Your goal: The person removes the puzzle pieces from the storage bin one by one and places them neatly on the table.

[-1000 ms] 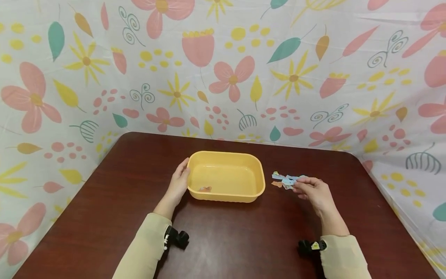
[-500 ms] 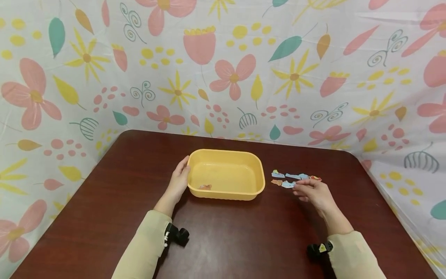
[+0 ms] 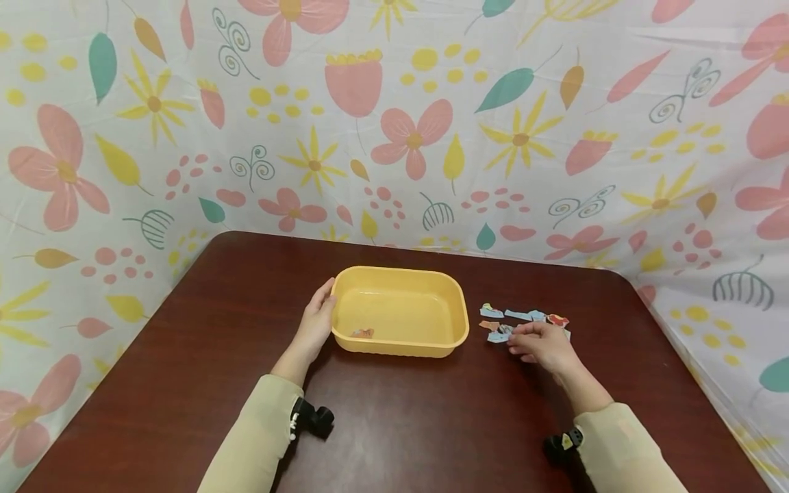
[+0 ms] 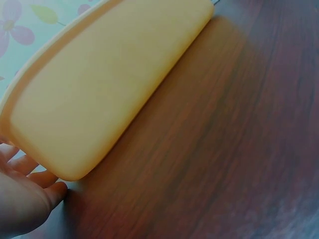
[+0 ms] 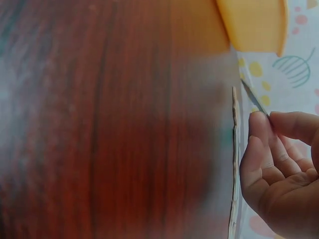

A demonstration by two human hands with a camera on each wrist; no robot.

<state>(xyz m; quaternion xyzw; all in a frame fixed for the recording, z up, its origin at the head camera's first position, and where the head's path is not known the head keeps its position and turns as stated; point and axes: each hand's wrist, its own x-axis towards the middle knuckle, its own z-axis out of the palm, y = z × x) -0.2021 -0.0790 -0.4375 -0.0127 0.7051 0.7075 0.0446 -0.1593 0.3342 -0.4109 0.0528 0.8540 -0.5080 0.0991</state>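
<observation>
A yellow plastic basin [image 3: 401, 349] stands on the dark brown table. My left hand [image 3: 316, 327] rests against the outside of its left end, and in the left wrist view the fingers and thumb touch the wall. To the basin's right, my right hand [image 3: 545, 350] pinches a thin, light blue puzzle piece [image 5: 255, 98] between thumb and index finger. This piece is tilted, just above the lying pieces. Beneath and behind the hand, several flat, printed pieces lie in two rough rows, among them an orange piece [image 3: 489, 324] and a red one [image 3: 557, 320].
A small orange-brown piece [image 3: 362, 333] lies inside the basin near its front left corner. Behind the table [image 3: 394, 411] hangs a white cloth [image 3: 394, 192] with printed flowers. Each wrist carries a small black camera.
My right hand has shifted a little left and towards me, with the light blue piece now pinched in front of the rows. The left hand and basin have stayed in place.
</observation>
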